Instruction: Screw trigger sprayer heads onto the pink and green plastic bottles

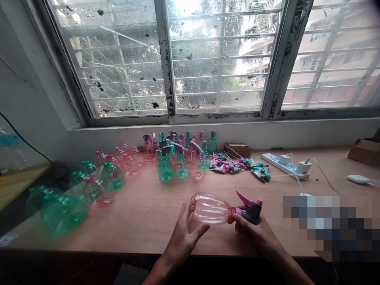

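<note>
A clear pink spray bottle (211, 208) lies sideways in the air above the table's front part, its base to the left. My left hand (187, 225) is curved around the base end, thumb below and fingers behind. At the neck, my right hand (249, 227) grips the collar of the black and pink trigger sprayer (251, 211), which sits at the bottle's mouth. Whether its thread is tight I cannot tell. Beyond my hands is a pile of loose pink, green and black trigger sprayers (227, 163).
Several green bottles (63, 213) and pink bottles (97, 194) without sprayers stand at the left. Bottles fitted with sprayers (165, 164) are grouped at the back middle. A power strip (285, 165) with chargers and cables lies at the right, near a cardboard box (364, 151).
</note>
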A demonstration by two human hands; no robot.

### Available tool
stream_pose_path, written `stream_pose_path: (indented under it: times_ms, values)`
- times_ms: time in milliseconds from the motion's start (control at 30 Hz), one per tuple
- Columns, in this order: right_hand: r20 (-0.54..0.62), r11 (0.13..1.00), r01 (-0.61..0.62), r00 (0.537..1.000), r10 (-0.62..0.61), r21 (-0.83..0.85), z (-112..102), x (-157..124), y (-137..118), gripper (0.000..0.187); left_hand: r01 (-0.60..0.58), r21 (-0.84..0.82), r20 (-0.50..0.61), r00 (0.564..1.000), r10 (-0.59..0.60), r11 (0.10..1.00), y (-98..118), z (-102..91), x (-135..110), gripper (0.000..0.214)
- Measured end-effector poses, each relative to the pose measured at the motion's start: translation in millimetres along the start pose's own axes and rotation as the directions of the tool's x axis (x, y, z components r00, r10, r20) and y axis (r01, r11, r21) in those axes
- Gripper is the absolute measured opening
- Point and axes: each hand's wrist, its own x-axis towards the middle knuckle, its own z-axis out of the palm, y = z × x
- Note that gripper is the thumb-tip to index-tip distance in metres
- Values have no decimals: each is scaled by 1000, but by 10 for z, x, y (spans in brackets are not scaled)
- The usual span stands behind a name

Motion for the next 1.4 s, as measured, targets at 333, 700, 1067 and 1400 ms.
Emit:
stream_pose_path:
  times_ms: [333, 700, 1067, 1400]
  values:
    - [-43, 998, -5, 999, 8, 69, -3, -4, 20, 36, -39, 98, 42, 999, 35, 994, -27, -3, -1, 77]
    - [10, 998, 13, 1000, -12, -63, -12, -5, 6, 38, -7, 89, 34, 999, 4, 996, -28, -2, 19, 83]
    - [49, 998, 0, 999, 3, -57, -19, -9, 36, 40, 16, 0, 45, 999, -16, 1000, -26, -1, 27, 80]
    - [31, 999, 28, 999, -26, -44, -50, 11, 85, 38, -5, 55, 15, 1000, 4, 998, -78, 5, 9, 88]
